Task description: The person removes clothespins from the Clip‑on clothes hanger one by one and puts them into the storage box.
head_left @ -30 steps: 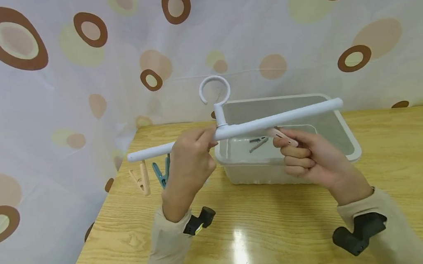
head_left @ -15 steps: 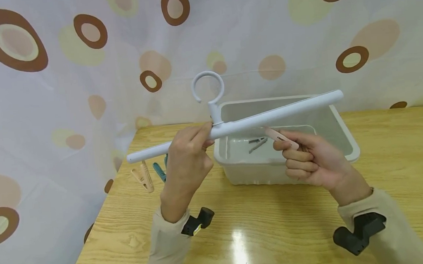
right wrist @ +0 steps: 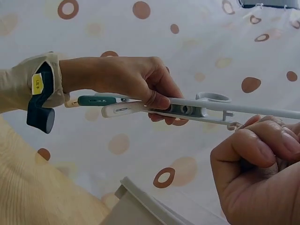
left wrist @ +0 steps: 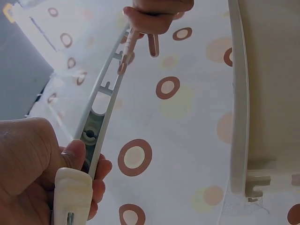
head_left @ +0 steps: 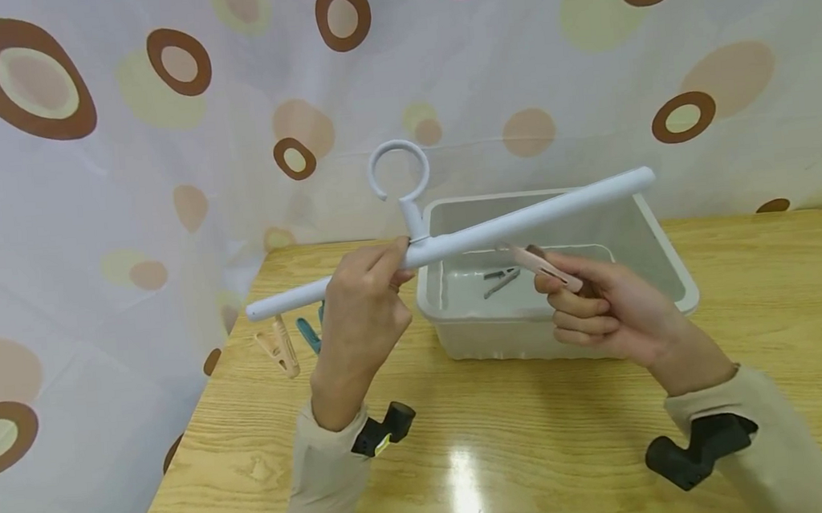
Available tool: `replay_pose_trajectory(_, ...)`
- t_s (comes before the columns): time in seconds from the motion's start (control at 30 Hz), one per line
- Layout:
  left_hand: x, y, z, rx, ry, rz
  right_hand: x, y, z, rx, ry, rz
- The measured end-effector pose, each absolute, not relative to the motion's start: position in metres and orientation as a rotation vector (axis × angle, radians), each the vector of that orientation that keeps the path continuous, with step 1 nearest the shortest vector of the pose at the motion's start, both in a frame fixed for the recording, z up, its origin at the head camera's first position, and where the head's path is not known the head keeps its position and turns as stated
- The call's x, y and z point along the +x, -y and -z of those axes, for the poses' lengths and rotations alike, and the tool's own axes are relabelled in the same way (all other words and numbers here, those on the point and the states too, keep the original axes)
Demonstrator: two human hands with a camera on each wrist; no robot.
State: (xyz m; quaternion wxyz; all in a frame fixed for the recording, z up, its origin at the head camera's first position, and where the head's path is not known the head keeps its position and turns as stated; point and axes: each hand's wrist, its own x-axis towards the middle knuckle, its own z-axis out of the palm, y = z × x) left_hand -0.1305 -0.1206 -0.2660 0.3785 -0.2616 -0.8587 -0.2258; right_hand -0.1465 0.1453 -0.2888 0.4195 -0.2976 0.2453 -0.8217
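A white plastic hanger (head_left: 538,215) with a ring-shaped hook slants up to the right in the head view. My left hand (head_left: 363,316) grips its bar just left of the hook. Between thumb and fingers, my right hand (head_left: 606,297) pinches a pale pink clothespin (head_left: 551,269) under the bar's right half. The clothespin's tip lies close to the bar; whether they touch I cannot tell. From the bar's left half hang a peach clothespin (head_left: 282,349) and a teal clothespin (head_left: 309,334), partly hidden by my left hand. A white clothespin (right wrist: 123,109) shows beside that hand in the right wrist view.
Behind the hands, a white plastic bin (head_left: 490,337) stands on the wooden table (head_left: 541,439). Grey clothespins (head_left: 502,282) lie inside it. A patterned curtain (head_left: 468,59) hangs along the table's back and left sides.
The hanger's right end has risen and its hook has shifted left. More of the pink clothespin shows below the bar. My right hand keeps its pinch and has barely moved.
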Motion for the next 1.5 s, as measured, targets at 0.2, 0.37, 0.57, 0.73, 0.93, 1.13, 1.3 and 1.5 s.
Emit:
replay_pose_trajectory(0.2,-0.131,0.124,0.267,-0.653,2.184,0.585,-0.144,-0.15,0.287,-0.746,-0.774,2.064)
replay_pose_trajectory(0.37,-0.131,0.127,0.266,-0.641,2.176,0.601,-0.142,-0.152,0.286,-0.732,-0.859,2.061)
replay_pose_trajectory(0.57,-0.13,0.128,0.265,-0.641,2.194,0.599,-0.142,-0.154,0.285,-0.747,-0.928,2.043)
replay_pose_trajectory(0.73,-0.13,0.128,0.264,-0.636,2.189,0.603,-0.144,-0.158,0.285,-0.788,-0.989,2.057)
replay_pose_trajectory(0.93,-0.13,0.128,0.264,-0.635,2.192,0.606,-0.144,-0.161,0.285,-0.814,-1.044,2.063)
replay_pose_trajectory(1.13,-0.131,0.128,0.265,-0.635,2.192,0.602,-0.145,-0.163,0.283,-0.831,-1.082,2.059)
replay_pose_trajectory(1.3,-0.131,0.127,0.264,-0.637,2.198,0.603,-0.145,-0.164,0.283,-0.84,-1.106,2.052)
replay_pose_trajectory(1.5,-0.13,0.126,0.265,-0.641,2.211,0.603,-0.145,-0.166,0.285,-0.823,-1.12,2.061)
